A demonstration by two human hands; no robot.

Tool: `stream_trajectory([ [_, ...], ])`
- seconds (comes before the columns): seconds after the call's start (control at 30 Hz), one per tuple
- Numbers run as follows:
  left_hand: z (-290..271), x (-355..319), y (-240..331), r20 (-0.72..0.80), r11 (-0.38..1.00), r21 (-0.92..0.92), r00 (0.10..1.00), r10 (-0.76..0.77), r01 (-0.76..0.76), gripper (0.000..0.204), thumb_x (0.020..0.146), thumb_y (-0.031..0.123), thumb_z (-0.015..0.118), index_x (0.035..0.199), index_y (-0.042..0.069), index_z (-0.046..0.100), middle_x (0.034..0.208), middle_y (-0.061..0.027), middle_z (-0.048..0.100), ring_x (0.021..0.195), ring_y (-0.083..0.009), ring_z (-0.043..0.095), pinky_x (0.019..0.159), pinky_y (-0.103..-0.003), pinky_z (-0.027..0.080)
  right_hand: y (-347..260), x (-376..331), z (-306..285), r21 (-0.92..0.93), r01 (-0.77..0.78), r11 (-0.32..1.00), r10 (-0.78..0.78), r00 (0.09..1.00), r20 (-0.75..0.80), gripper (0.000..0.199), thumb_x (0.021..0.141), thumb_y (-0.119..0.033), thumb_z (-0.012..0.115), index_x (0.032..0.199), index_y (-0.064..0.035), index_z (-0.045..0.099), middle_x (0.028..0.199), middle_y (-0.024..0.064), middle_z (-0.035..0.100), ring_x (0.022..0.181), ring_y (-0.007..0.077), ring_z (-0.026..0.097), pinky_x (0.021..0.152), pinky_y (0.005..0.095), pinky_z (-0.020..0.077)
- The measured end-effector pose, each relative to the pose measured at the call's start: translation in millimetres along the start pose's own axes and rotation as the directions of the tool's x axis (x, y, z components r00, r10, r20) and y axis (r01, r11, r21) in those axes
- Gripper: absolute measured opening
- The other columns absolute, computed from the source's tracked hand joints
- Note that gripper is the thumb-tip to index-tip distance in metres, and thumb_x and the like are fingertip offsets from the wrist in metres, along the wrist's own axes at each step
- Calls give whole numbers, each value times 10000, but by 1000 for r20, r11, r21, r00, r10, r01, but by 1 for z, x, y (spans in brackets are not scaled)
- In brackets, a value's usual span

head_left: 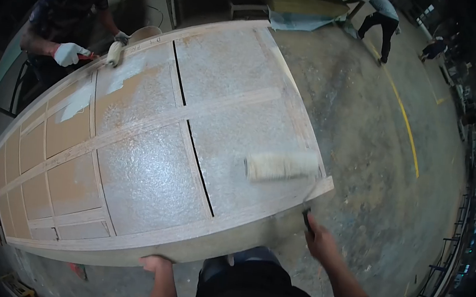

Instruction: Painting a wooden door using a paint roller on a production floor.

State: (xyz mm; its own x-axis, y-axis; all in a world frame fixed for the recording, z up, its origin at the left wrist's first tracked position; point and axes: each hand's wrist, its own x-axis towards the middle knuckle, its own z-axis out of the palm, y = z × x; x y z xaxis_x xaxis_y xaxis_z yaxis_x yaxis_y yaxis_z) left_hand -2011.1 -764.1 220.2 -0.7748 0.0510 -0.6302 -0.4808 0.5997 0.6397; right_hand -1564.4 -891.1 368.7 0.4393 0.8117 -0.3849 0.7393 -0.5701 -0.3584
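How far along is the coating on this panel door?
Done: the panels on the right half of the door look whitish and coated. In hand: the right hand runs a paint roller by the near-right corner; the left hand grips the near edge. Left: the brown bare panels at far left, where a co-worker's gloved hand works.

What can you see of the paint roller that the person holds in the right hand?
The paint roller has a pale, whitish fuzzy sleeve, blurred in the picture. It lies across the near right corner of the large wooden panel, on the grey wet-looking coated part. A dark handle runs down to the right hand, whose fingers grip it.
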Motion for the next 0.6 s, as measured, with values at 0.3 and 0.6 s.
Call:
stream_trajectory([
  [0.3, 6, 21, -16, -128, 986, -152, 990, 56, -75, 685, 947, 518, 353, 1216, -94, 504, 1206, -238, 568, 1012, -386, 585, 889, -504, 475, -62, 251, -48, -99, 120, 988, -131, 984, -120, 514, 891, -239, 541, 1389, -208, 419, 972, 285, 623, 855, 435, 622, 798, 472, 494],
  [0.6, 12, 42, -33, -112, 969, -136, 975, 193, -207, 652, 947, 466, 372, 1177, -118, 546, 1183, -222, 587, 1006, -367, 581, 898, -491, 456, -146, 576, -107, -125, 236, 964, -262, 929, -264, 553, 836, -156, 480, 1385, -122, 422, 1123, 261, 603, 1050, 413, 581, 909, 455, 464],
])
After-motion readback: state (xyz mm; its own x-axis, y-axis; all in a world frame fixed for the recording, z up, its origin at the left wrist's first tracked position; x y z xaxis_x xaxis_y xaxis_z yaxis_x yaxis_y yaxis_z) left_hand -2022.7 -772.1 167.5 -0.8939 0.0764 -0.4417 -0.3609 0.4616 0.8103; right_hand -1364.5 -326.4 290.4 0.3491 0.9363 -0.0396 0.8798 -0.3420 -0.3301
